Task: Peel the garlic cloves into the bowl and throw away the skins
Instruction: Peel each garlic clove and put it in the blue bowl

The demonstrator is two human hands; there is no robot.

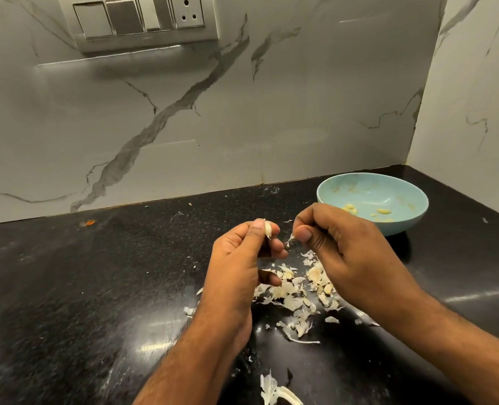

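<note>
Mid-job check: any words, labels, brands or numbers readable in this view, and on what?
None can be read.
Switch panel: plain switches and a socket, no lettering visible.
Bowl: plain blue, no mark shown.
Countertop and marble wall: only specks and veins, no text.
Garlic clove in the left hand and skin pinched by the right hand: unmarked.

Head cam, looks fwd/down, close over countertop (67, 287); wall (242, 112) behind; edges prob. distorted.

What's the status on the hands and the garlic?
Left hand grips garlic clove; right hand pinches skin scrap. Bowl holds peeled cloves. Skin pile on counter, nothing blocking.
</note>
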